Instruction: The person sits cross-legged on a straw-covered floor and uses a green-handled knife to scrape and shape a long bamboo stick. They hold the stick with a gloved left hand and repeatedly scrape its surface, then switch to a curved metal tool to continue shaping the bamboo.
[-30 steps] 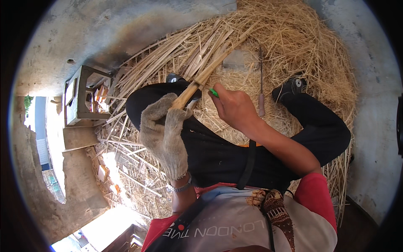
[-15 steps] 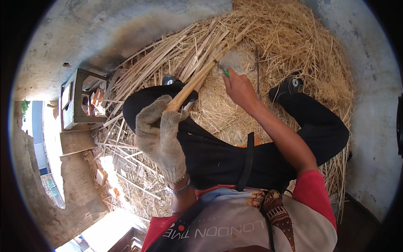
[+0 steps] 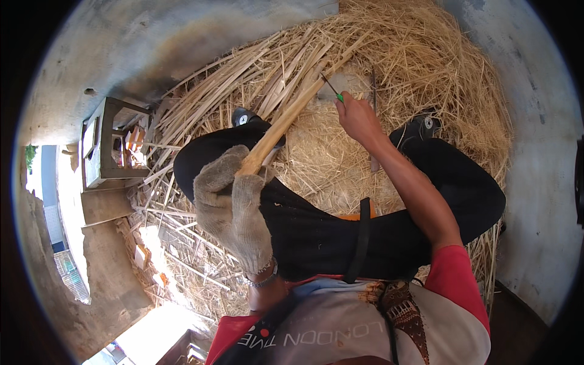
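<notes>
My left hand (image 3: pixel 230 204), in a worn grey knitted glove, is closed around the near end of a long pale bamboo strip (image 3: pixel 285 124). The strip slants away up and to the right, over my left leg, its far end among the straw. Bare, my right hand (image 3: pixel 360 120) is closed on a small knife (image 3: pixel 339 97) with a green handle. Its thin dark blade points up and left, the tip by the strip's right edge. Whether the blade touches the strip, I cannot tell.
Split strips (image 3: pixel 243 70) lie in a pile at the far left. Straw-like shavings (image 3: pixel 420 42) heap up at the far right, near a grey wall (image 3: pixel 535 152). An open wooden frame box (image 3: pixel 109 152) stands at left. My black-trousered legs (image 3: pixel 328 237) are spread around the work.
My right hand has moved a little farther away and to the right with the knife, and more of the blade now shows. The left hand keeps its grip on the bamboo strip.
</notes>
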Motion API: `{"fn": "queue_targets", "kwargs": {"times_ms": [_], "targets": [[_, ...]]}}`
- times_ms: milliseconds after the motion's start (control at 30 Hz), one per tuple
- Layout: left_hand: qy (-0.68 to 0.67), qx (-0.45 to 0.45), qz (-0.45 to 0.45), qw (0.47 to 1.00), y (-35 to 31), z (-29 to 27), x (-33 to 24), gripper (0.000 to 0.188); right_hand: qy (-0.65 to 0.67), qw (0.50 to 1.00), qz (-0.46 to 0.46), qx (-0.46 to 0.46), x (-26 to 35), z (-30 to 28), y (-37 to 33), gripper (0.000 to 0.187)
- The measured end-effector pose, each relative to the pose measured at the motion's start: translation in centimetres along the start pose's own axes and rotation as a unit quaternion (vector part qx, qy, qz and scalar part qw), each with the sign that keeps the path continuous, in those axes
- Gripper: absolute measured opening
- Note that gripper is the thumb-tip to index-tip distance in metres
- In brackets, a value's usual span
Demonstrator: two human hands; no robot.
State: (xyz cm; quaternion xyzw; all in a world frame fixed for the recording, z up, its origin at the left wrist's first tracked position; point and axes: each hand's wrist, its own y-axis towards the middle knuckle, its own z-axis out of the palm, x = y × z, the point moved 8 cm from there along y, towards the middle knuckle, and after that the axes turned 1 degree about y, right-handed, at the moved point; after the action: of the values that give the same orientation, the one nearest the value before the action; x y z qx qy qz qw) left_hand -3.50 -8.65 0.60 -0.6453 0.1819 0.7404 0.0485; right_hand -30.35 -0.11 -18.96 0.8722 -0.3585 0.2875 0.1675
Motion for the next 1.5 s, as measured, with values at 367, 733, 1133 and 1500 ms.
{"fn": "queue_targets", "kwargs": {"times_ms": [367,733,1133,1500], "targets": [[0.046,-0.011,0.025,0.999,1.3,-1.4,-0.1,0.033,-0.146,0.987,-0.062,-0.029,-0.5,2.1,3.6,0.014],[0.087,0.011,0.010,0.996,1.9,-2.1,0.2,0.023,0.309,0.914,0.164,0.207,-1.4,3.9,3.7,0.038],[0.077,0.001,0.012,0.997,1.5,-1.4,-0.3,0.025,-0.089,0.996,0.001,0.022,0.9,0.1,1.1,0.019],[0.074,-0.006,0.002,0.997,1.4,-1.6,-0.3,0.023,-0.168,0.983,-0.076,-0.024,-0.5,1.8,3.4,0.014]]}}
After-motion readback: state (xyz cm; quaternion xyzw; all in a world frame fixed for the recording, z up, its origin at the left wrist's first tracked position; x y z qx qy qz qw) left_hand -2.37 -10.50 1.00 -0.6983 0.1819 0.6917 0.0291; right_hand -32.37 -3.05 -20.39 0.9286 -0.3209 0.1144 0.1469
